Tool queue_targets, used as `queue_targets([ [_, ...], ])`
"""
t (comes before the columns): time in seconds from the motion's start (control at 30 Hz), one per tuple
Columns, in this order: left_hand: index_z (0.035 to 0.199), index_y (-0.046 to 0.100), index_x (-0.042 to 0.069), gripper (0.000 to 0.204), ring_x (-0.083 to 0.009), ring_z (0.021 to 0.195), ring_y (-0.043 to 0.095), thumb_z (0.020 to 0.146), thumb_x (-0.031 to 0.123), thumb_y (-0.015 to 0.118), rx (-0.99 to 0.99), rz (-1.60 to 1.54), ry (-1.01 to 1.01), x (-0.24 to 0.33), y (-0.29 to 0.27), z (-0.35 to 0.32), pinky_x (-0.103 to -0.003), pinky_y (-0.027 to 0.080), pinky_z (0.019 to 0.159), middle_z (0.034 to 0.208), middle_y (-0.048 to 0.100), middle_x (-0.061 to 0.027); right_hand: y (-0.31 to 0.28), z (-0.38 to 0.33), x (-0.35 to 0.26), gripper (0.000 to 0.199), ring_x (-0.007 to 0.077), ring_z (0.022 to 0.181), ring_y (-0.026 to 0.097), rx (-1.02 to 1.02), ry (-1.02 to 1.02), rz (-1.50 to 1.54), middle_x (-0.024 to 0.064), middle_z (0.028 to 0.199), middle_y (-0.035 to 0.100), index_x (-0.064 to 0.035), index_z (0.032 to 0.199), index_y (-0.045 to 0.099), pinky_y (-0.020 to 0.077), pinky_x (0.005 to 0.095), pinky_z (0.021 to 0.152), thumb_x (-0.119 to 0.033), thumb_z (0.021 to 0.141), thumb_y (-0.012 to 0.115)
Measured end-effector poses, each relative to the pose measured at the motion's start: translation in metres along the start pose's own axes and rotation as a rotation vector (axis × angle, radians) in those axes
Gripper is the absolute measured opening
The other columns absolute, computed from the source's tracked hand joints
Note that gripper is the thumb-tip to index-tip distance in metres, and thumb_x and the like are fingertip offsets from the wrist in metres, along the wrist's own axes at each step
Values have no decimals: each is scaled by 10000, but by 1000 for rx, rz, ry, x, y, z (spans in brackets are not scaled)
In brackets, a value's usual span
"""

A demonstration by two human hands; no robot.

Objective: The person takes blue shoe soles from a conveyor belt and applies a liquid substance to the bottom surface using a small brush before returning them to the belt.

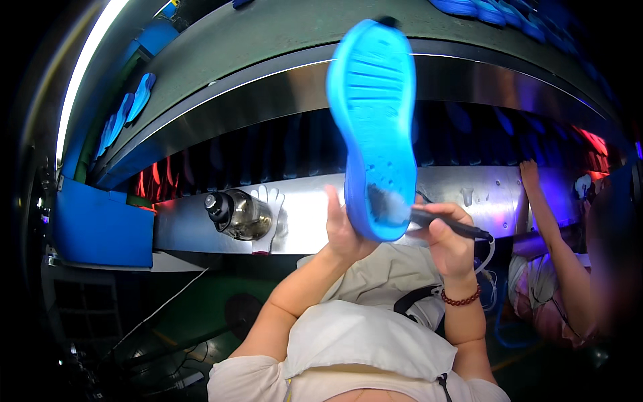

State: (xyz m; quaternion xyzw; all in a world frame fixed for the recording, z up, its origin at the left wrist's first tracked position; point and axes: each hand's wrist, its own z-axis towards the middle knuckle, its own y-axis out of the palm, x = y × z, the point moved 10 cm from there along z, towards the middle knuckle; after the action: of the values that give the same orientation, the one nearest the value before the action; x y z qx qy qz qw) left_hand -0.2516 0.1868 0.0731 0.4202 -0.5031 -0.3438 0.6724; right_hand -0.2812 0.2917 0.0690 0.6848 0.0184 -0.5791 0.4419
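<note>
A bright blue shoe sole [378, 127] stands nearly upright in front of me, its grooved inner face towards me and its heel end lowest. My left hand [343, 228] grips it by the heel end from the left; some of the fingers are hidden behind the sole. In my right hand [450, 244] is a brush [429, 218] with a black handle, held between thumb and fingers. Its pale, blurred bristles touch the inside of the heel. From the handle's rear end a thin whitish hose or cable hangs down past my wrist.
On the metal ledge [308, 214] stand a dark-capped bottle [244, 216] and, beside it, a white glove [269, 201]. Beyond, a green conveyor belt [268, 43] carries blue soles [140, 97]. More soles show in the dark, red-lit space below. A co-worker's hand [530, 175] reaches in at right.
</note>
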Motion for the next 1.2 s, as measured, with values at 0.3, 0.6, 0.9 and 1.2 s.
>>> queue_targets([
  [0.3, 1278, 375, -22, 602, -247, 1000, 561, 833, 361, 505, -126, 326, -595, -15, -23, 5, -342, 445, 879, 1147, 535, -178, 42, -4, -41, 202, 228, 829, 654, -459, -183, -852, 153, 927, 656, 7, 917, 648, 515, 286, 747, -5, 718, 675],
  [0.6, 1236, 447, -18, 603, -232, 986, 563, 823, 419, 483, -85, 591, -956, -21, -14, -17, -327, 440, 868, 1155, 533, -185, 56, -14, -53, 191, 253, 886, 644, -762, -133, -953, 155, 929, 656, 2, 908, 653, 508, 310, 767, -20, 719, 672],
  [0.9, 1246, 446, -29, 672, -278, 1016, 558, 787, 458, 505, -5, 668, -798, 8, -30, -11, -366, 426, 909, 1184, 524, -204, 42, -14, -62, 192, 248, 912, 636, -674, -95, -995, 133, 957, 654, -13, 902, 660, 500, 305, 796, -8, 710, 672],
  [1.2, 1209, 482, -15, 632, -267, 1003, 562, 825, 485, 449, 19, 521, -682, 36, -31, 4, -371, 442, 873, 1172, 536, -184, 18, -12, -58, 206, 223, 862, 643, -558, -192, -951, 123, 915, 665, -7, 890, 662, 498, 308, 806, -3, 688, 700],
])
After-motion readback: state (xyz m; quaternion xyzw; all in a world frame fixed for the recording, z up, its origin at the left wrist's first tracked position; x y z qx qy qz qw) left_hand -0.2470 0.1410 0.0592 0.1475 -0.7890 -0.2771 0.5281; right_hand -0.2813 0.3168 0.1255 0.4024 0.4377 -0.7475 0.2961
